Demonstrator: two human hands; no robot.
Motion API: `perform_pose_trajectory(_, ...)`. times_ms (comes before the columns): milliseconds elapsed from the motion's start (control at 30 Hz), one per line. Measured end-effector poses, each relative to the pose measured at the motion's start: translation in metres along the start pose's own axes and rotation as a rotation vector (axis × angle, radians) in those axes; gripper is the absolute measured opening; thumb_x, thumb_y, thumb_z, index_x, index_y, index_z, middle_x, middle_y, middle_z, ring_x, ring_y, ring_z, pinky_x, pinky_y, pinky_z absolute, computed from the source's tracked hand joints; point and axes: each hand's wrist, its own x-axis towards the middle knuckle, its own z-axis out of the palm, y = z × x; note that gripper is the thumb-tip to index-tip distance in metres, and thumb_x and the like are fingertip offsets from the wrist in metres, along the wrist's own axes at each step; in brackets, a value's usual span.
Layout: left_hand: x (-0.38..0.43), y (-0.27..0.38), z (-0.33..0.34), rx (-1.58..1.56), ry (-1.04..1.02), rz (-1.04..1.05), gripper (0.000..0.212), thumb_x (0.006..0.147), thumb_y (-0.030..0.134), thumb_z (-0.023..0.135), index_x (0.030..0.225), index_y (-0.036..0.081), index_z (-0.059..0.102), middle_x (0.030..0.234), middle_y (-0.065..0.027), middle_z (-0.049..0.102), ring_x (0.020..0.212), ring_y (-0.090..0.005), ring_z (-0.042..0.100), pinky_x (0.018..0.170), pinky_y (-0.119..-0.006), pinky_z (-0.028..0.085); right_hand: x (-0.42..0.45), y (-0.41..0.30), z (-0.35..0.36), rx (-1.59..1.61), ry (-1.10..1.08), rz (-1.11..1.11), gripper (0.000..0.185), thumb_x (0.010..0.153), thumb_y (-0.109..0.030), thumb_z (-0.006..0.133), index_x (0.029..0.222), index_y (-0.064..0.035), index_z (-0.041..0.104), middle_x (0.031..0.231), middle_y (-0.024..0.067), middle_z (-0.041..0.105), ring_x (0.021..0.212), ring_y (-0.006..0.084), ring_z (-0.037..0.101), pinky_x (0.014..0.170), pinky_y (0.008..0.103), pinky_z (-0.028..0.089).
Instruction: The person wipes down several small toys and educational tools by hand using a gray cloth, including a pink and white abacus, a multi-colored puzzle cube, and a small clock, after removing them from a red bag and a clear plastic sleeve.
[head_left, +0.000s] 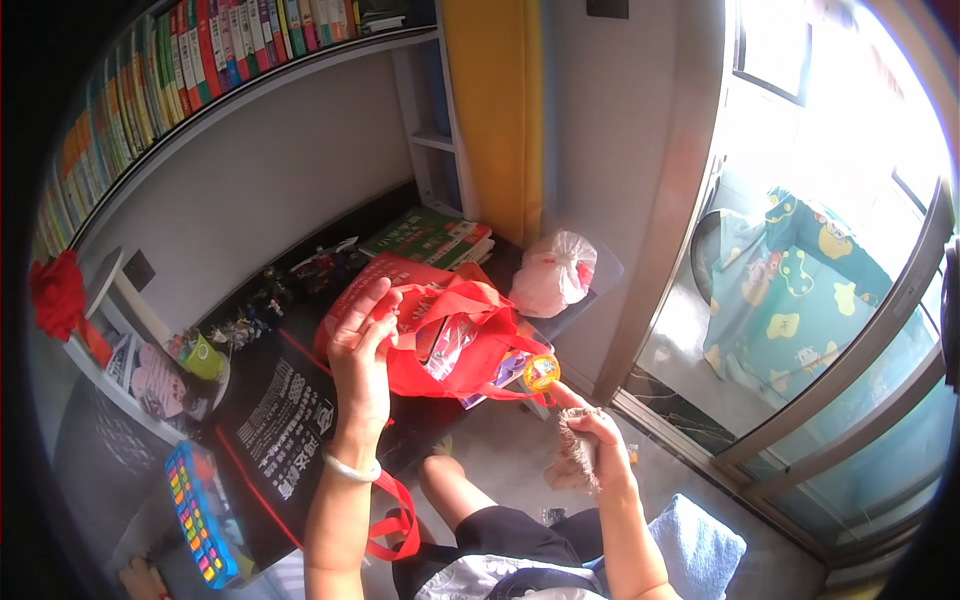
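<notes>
A red fabric tote bag with loop handles lies on the dark desk, its mouth showing clear plastic-wrapped contents. My left hand is raised at the bag's left side, palm turned up, fingers bent; whether it grips any of the fabric is unclear. A red strap hangs below that wrist, which wears a pale bangle. In my right hand is a worn brownish cloth, its index finger pointing at a round yellow badge by the bag's right edge. Whether the fingertip touches the badge cannot be told.
Stacked books and a knotted white plastic bag stand behind the tote. A green cup, small figurines and a blue toy with colourful keys are left. A bookshelf hangs above; a sliding glass door is right.
</notes>
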Motion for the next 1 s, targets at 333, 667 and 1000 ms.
perform_pose_trajectory(333,0.004,0.03,-0.029,-0.11,0.031,0.09,0.043,0.085,-0.003,0.053,0.127,-0.004,0.054,0.107,-0.0067,0.061,0.07,-0.0082,0.046,0.067,-0.021,0.042,-0.016,-0.002,0.002,0.006,0.096,-0.037,0.058,0.076,-0.01,0.058,0.134,0.0005,0.053,0.079,-0.0031,0.057,0.062,0.0031,0.053,0.058,0.0176,0.044)
perform_pose_trajectory(667,-0.009,0.058,-0.036,0.031,-0.084,0.296,0.057,0.081,-0.003,0.051,0.138,-0.001,0.045,0.133,-0.0158,0.052,0.077,-0.0084,0.048,0.073,-0.022,0.043,-0.012,0.014,-0.045,0.026,0.188,-0.1,0.05,0.078,-0.011,0.058,0.127,-0.0011,0.059,0.082,-0.0022,0.059,0.067,0.004,0.054,0.062,0.0174,0.045)
perform_pose_trajectory(1000,-0.011,0.072,-0.007,0.416,-0.484,0.556,0.021,0.084,-0.004,0.054,0.099,-0.001,0.067,0.117,-0.0161,0.061,0.113,-0.0239,0.055,0.098,-0.036,0.042,-0.002,0.02,0.075,-0.166,-0.022,0.081,0.034,0.085,-0.012,0.065,0.117,-0.0006,0.065,0.095,0.0015,0.064,0.075,0.0067,0.059,0.067,0.0207,0.049)
